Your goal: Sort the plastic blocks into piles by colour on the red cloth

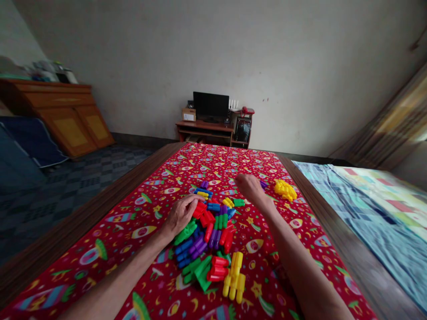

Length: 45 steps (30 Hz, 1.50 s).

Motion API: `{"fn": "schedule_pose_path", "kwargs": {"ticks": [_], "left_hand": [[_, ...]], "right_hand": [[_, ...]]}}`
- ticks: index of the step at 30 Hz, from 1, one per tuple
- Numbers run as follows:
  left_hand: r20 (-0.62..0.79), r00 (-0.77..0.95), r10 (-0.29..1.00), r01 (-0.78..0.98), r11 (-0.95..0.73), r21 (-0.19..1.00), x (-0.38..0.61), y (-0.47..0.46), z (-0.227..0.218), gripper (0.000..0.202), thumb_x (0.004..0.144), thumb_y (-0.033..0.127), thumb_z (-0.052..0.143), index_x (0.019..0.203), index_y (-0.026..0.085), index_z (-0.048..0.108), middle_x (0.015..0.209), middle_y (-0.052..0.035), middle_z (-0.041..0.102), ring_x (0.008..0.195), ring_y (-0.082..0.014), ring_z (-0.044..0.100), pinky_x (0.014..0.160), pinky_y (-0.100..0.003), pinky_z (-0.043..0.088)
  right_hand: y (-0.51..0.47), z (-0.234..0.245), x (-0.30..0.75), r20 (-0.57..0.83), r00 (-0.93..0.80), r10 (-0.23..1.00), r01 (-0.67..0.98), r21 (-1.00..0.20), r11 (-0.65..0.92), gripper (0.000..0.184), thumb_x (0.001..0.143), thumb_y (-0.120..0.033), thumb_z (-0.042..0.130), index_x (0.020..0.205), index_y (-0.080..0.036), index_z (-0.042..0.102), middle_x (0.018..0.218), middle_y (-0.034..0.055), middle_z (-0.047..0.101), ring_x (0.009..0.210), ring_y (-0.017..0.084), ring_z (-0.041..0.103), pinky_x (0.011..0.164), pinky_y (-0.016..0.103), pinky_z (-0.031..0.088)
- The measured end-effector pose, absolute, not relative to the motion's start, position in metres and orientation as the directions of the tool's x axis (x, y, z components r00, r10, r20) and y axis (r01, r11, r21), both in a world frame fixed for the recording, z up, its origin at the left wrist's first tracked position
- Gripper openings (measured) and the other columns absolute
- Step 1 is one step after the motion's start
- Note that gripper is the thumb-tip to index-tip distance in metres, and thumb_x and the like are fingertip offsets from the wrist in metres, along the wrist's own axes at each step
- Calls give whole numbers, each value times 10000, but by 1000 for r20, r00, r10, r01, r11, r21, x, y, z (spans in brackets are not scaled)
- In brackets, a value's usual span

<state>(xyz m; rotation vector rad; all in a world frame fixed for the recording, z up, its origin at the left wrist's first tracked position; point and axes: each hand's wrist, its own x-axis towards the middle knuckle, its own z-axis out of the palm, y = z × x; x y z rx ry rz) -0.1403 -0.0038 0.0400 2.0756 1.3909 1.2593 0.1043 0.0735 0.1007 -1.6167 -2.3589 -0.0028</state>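
Note:
My left hand (183,213) lies at the left edge of a pile of plastic building blocks, its fingers stretched over a red block (199,210). Beside its wrist is a green block (185,232). My right hand (250,186) is curled closed above the cloth, right of the pile; its fingertips are hidden, and I cannot make out anything inside. Just beyond it a purple block (263,184) shows in part. Several yellow blocks (285,190) sit together farther right. Nearest me are a joined yellow piece (235,278) and a red block (219,269).
A red patterned cloth (133,249) covers the long table, leaving dark wooden edges (320,213). On the right is a bed (376,213). A desk (205,126) with a monitor (211,106) stands by the far wall, and a wooden cabinet (71,118) at the left.

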Motion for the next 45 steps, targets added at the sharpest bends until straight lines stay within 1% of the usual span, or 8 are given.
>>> {"fn": "schedule_pose_path", "kwargs": {"ticks": [6, 12, 24, 31, 35, 38, 41, 45], "left_hand": [[493, 143, 858, 569, -479, 669, -139, -5, 43, 355, 925, 363, 381, 853, 192, 684, 985, -86, 735, 952, -234, 679, 879, -337, 527], [498, 142, 855, 571, -482, 664, -139, -5, 41, 355, 923, 350, 377, 847, 187, 683, 953, -88, 737, 936, -231, 680, 877, -341, 524], [504, 141, 852, 553, -490, 674, -139, -3, 39, 349, 922, 351, 390, 841, 182, 684, 966, -78, 736, 953, -223, 681, 884, -321, 528], [506, 145, 850, 559, -492, 667, -140, -2, 39, 342, 917, 332, 381, 854, 175, 678, 973, -86, 738, 951, -221, 683, 875, -327, 531], [488, 141, 861, 563, -475, 676, -141, -3, 39, 334, 916, 330, 390, 890, 170, 682, 996, -92, 738, 961, -227, 682, 873, -328, 531], [470, 133, 872, 560, -458, 690, -141, -3, 39, 320, 904, 314, 396, 929, 173, 682, 985, -80, 745, 931, -220, 689, 860, -324, 536], [473, 119, 873, 556, -453, 697, -140, -1, 37, 309, 885, 294, 406, 967, 173, 678, 981, -70, 750, 902, -211, 695, 854, -322, 538], [488, 100, 867, 559, -455, 693, -140, 0, 34, 309, 869, 289, 414, 958, 175, 688, 978, -69, 751, 893, -210, 696, 842, -315, 542]], "right_hand": [[113, 75, 22, 201, -718, 667, 625, -234, 744, 385, 844, -54, 519, 1170, -188, 675, 1136, 75, 706, 1027, 164, 639, 872, 236, 464], [117, 71, -1, 101, -655, 749, 727, -188, 661, 263, 850, -90, 545, 1039, -108, 726, 959, 126, 738, 909, 182, 666, 780, 224, 462], [113, 93, 151, 141, -236, 962, 964, -89, 250, 339, 877, -124, 455, 1138, -107, 671, 1069, 169, 700, 986, 224, 646, 774, 259, 441], [109, 85, 165, 186, -194, 963, 969, -119, 218, 341, 893, -148, 473, 1170, -129, 670, 1096, 152, 702, 995, 209, 641, 809, 260, 443], [94, 88, 128, 307, -337, 890, 890, -204, 408, 280, 875, -111, 464, 968, -111, 728, 827, 104, 726, 738, 165, 636, 649, 229, 407], [74, 86, 94, 226, -637, 737, 657, -341, 672, 228, 862, -110, 504, 845, -121, 731, 738, 50, 708, 649, 123, 605, 590, 199, 380], [55, 78, 69, 131, -810, 571, 475, -424, 771, 187, 841, -184, 600, 979, -174, 726, 817, 31, 725, 682, 125, 625, 601, 194, 398], [46, 67, 64, 119, -768, 629, 566, -336, 753, 344, 794, -74, 588, 1106, -180, 690, 891, 68, 737, 763, 158, 655, 651, 218, 429]]}}
